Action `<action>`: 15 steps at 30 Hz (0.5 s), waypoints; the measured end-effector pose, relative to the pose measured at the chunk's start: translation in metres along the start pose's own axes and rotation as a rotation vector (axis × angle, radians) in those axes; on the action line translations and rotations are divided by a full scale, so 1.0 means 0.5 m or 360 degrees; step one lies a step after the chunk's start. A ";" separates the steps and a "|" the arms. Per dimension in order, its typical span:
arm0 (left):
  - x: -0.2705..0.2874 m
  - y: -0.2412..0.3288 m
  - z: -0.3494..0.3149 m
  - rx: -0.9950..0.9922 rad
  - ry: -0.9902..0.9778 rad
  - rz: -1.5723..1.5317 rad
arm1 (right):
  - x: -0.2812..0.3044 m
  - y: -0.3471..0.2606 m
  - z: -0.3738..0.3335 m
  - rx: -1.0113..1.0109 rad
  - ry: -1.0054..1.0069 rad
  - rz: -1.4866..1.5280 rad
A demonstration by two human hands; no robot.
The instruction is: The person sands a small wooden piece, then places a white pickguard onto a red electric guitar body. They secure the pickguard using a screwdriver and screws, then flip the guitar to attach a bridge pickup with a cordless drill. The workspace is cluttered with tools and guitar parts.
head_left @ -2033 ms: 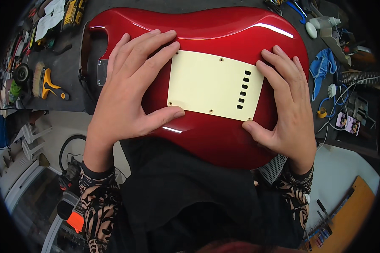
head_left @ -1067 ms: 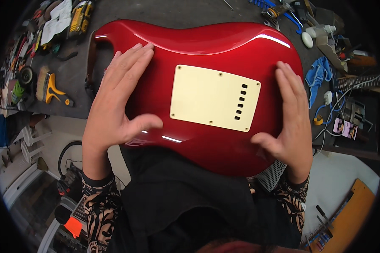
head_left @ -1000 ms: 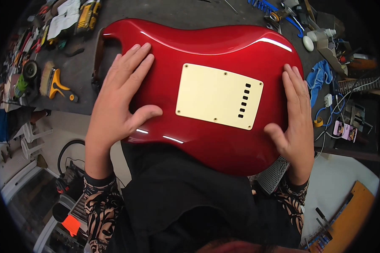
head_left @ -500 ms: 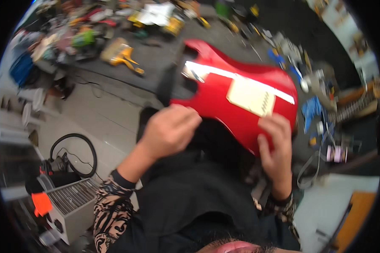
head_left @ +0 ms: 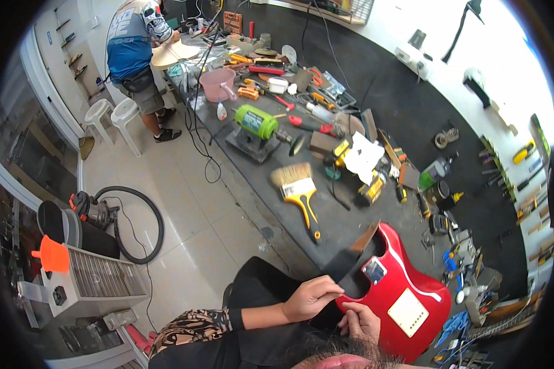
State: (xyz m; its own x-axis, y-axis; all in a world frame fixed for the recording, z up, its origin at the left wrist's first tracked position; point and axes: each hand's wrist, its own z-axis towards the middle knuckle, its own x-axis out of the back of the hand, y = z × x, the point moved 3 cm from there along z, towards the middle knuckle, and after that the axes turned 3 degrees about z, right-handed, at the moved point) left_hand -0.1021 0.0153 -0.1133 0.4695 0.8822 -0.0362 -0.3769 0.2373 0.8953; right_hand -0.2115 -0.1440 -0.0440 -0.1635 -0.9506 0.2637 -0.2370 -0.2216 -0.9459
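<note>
A red electric guitar body point(head_left: 412, 280) lies back up at the bench's near edge, close to me. Its back carries a cream cover plate point(head_left: 407, 313) and a shiny metal neck plate point(head_left: 373, 270). By the body's near horn, my left hand point(head_left: 314, 299) has its thumb and fingertips pinched together; anything between them is too small to make out. My right hand point(head_left: 360, 322) is just below it, against the guitar's near edge, with curled fingers. What it may hold is hidden. A dark piece with a brown end point(head_left: 354, 253) sits beside the cutaway.
On the bench point(head_left: 252, 178) are a wide paintbrush point(head_left: 300, 195), a green bench grinder point(head_left: 256, 125), a pink jug point(head_left: 218, 85), a yellow drill point(head_left: 372, 187) and many loose tools. Another person point(head_left: 135, 55) works at the far end. A vacuum hose point(head_left: 160, 224) curls on the floor.
My view has swung left, bringing in the other person and more of the bench. My right hand has moved from beside the cover plate to near my left hand, its fingers now curled.
</note>
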 end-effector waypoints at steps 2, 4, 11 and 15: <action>0.045 0.029 0.002 0.0539 0.0165 -0.0169 | -0.028 -0.074 0.044 -0.0207 0.0030 0.0015; 0.111 0.085 0.025 0.0712 0.0276 -0.0119 | -0.075 -0.179 0.108 -0.0108 -0.0102 -0.0186; 0.497 0.475 0.106 0.0866 0.0809 0.0114 | -0.402 -0.612 0.263 0.0283 -0.0728 -0.0221; 0.702 0.580 0.093 0.0843 0.1103 0.0203 | -0.618 -0.792 0.305 0.0695 -0.0977 -0.0206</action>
State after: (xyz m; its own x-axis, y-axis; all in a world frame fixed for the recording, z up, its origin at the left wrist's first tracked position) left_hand -0.0094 0.3746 0.1542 -0.2057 0.9782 -0.0291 0.1071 0.0521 0.9929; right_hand 0.0790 0.2042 0.2205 0.4314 -0.8331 0.3460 0.2032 -0.2840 -0.9371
